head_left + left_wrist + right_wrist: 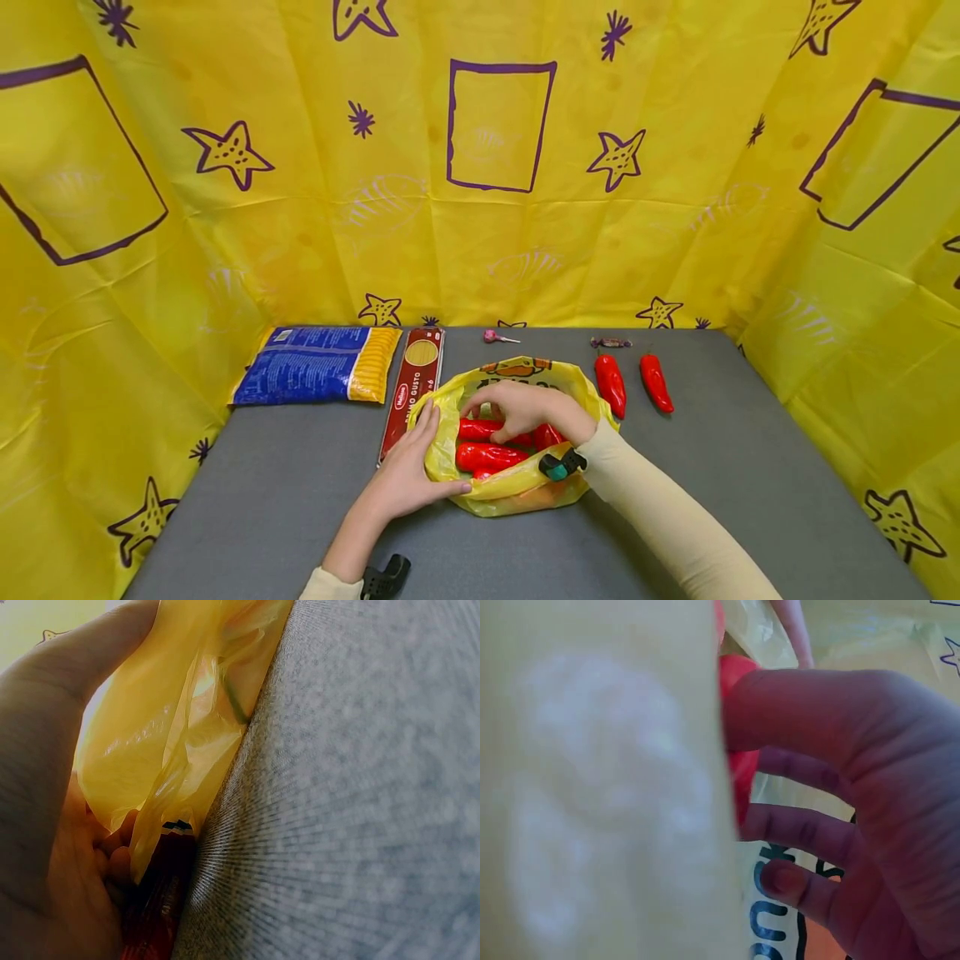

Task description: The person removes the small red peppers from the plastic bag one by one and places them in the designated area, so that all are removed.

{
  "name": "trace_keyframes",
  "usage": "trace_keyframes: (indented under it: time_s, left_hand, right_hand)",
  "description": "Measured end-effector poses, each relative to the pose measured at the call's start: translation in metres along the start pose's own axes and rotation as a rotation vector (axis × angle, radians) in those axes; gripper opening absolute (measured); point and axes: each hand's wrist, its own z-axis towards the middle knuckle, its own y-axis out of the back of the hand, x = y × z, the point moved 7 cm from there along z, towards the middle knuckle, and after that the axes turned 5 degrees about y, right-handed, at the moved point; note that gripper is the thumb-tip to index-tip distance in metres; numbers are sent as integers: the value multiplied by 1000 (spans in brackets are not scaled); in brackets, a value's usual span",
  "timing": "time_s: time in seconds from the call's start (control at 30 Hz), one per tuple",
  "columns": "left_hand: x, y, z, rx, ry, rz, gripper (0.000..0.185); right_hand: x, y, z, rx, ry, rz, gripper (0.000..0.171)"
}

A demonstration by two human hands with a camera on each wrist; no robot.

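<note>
Three red peppers (491, 457) lie inside the yellow plastic bag (517, 492); two peppers (611, 385) remain on the table (262, 500). Left hand (405, 479) grips the bag's rim; right hand (521, 410) reaches inside, its grip not discernible.

Your yellow bag (517, 487) is thin, glossy, crinkled plastic film, the red peppers (487, 456) inside it look smooth, shiny and waxy, the grey desk (300, 492) is matt with a fine woven grain, and the yellow backdrop (300, 208) is creased, faintly sheened plastic sheeting.
</note>
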Motion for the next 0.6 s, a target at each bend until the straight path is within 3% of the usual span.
trace_keyframes:
  time_s: [0.6]
  left_hand:
    - [0, -1, 0, 9, 10, -9, 132]
  right_hand:
    - [1, -3, 1, 1, -26, -10, 56]
